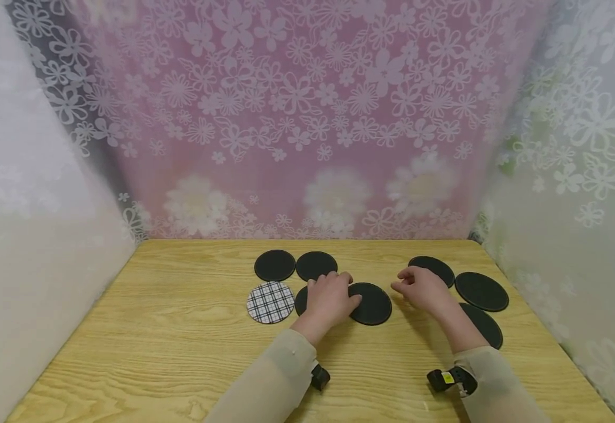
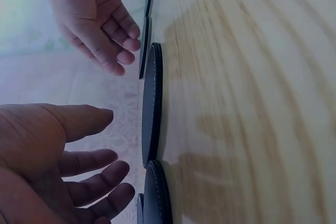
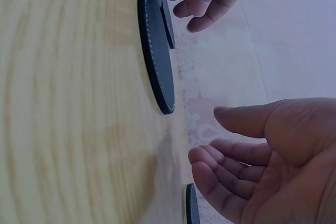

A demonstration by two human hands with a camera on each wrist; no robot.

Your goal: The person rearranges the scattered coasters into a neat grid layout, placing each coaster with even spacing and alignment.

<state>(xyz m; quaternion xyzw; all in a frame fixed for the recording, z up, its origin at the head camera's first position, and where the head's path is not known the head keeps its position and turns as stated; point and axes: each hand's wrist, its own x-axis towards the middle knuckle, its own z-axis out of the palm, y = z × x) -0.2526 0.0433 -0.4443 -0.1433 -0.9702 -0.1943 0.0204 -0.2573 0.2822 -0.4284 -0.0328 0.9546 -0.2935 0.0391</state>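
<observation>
Both your left grip (image 1: 330, 301) and right grip (image 1: 423, 289) are empty, fingers relaxed. Under the left, a black disc (image 1: 372, 305) lies flat on the counter (image 1: 170, 346), beside a partly hidden disc (image 1: 300, 301). To lift it well, slide a fingertip beneath the stitched rim and pinch there; pressing on its face could nudge the hidden disc out of place

The left hand (image 1: 330, 298) hides most of 1 black disc (image 1: 301, 301) — the right hand (image 1: 426, 288) covers part of another disc (image 1: 438, 268).
</observation>
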